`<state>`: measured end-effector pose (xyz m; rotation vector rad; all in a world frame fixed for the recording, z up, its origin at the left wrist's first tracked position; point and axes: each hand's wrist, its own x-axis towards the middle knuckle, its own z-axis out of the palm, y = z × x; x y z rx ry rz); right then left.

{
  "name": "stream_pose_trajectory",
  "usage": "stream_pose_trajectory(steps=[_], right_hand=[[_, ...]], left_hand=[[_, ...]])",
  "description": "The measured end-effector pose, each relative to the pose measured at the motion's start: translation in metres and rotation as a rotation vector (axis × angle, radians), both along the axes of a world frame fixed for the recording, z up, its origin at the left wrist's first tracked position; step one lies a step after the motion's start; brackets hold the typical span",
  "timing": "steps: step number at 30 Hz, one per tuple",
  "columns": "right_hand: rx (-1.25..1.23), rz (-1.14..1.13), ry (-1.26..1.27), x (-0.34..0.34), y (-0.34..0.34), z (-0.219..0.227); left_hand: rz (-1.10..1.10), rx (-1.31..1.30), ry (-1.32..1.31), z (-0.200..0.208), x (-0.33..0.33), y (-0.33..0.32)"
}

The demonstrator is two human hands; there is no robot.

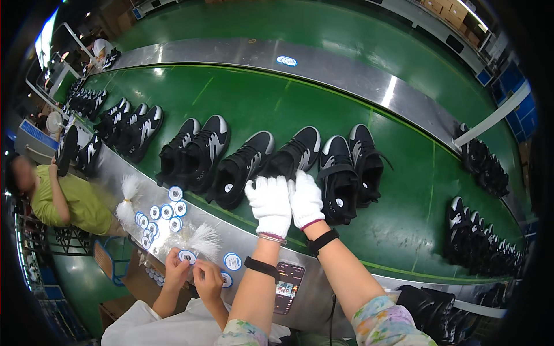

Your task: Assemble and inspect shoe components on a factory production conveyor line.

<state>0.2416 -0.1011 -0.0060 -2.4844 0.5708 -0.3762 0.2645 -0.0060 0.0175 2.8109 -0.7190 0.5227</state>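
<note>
A black sneaker (299, 146) with grey and white trim lies on the green belt, toe pointing away from me. My left hand (269, 202) and my right hand (306, 199), both in white knitted gloves, are side by side at its heel end. Their fingers curl in at the shoe's collar, and the gloves hide that part. Left of my hands sits another black sneaker (242, 167) with a round label inside. To the right is a pair, one a black sneaker (339, 179) beside my right glove, its strap across the opening.
A phone (287, 288) lies on the metal ledge below my forearms. At left, a co-worker's hands (193, 277) hold a round tag (186, 256), near scattered tags (167, 211) and white string bundles (205, 242). A person in green (69, 199) lifts a shoe. More sneakers (473, 233) line the right.
</note>
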Motion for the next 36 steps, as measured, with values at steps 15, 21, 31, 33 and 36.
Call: stream_pose_trajectory(steps=[15, 21, 31, 33, 36], right_hand=[[-0.270, 0.312, -0.233, -0.003, 0.009, 0.024], [-0.415, 0.376, -0.289, 0.001, 0.003, 0.027], [-0.432, 0.147, -0.403, 0.046, -0.028, 0.082], [-0.438, 0.083, -0.463, 0.051, -0.028, 0.094], [-0.433, 0.312, -0.562, 0.034, -0.019, 0.095]], left_hand=[[0.060, -0.201, 0.197, 0.020, 0.000, 0.040], [0.083, -0.198, 0.172, 0.023, -0.006, 0.038], [0.127, -0.062, 0.239, 0.038, -0.015, 0.031], [0.119, -0.026, 0.290, 0.040, -0.015, 0.031], [0.173, -0.165, 0.208, 0.039, -0.012, 0.032]])
